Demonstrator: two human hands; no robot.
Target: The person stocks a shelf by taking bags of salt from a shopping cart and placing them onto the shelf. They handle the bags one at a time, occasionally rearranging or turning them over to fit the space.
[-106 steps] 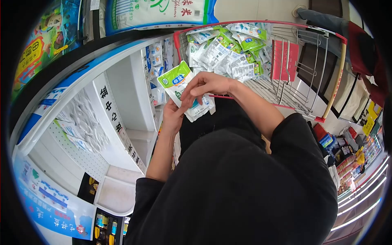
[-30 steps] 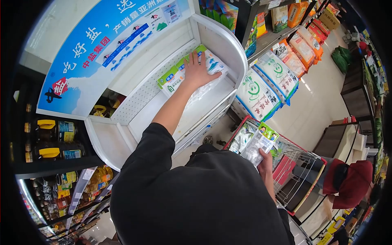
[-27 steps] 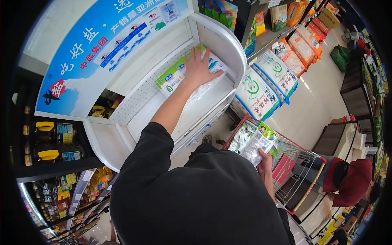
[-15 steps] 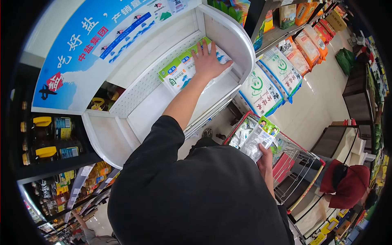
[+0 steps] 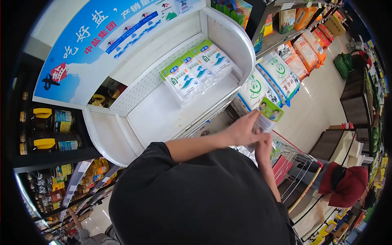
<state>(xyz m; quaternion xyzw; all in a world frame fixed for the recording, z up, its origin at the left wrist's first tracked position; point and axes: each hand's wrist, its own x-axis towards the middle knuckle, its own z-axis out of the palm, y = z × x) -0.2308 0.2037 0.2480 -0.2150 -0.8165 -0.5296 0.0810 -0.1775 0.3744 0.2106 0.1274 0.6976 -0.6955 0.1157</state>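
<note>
My left hand (image 5: 241,130) is closed on the edge of a clear and white packet with a green top (image 5: 269,112), its fingers slightly blurred. From below, my right hand (image 5: 263,148) grips the lower part of the same packet, over the shopping cart (image 5: 304,157). Several white and green salt packets (image 5: 188,77) lie side by side at the back of the white display bin (image 5: 151,118), apart from both hands.
Large rice bags (image 5: 255,87) stand beyond the bin's right end. Oil bottles (image 5: 45,143) fill shelves on the left. A person in a dark red top (image 5: 349,185) is at the right, past the cart. Another person's grey sleeve (image 5: 85,237) shows at the lower left.
My left hand has left the salt packets in the bin and moved right and down to the held packet. My right hand has raised that packet slightly.
</note>
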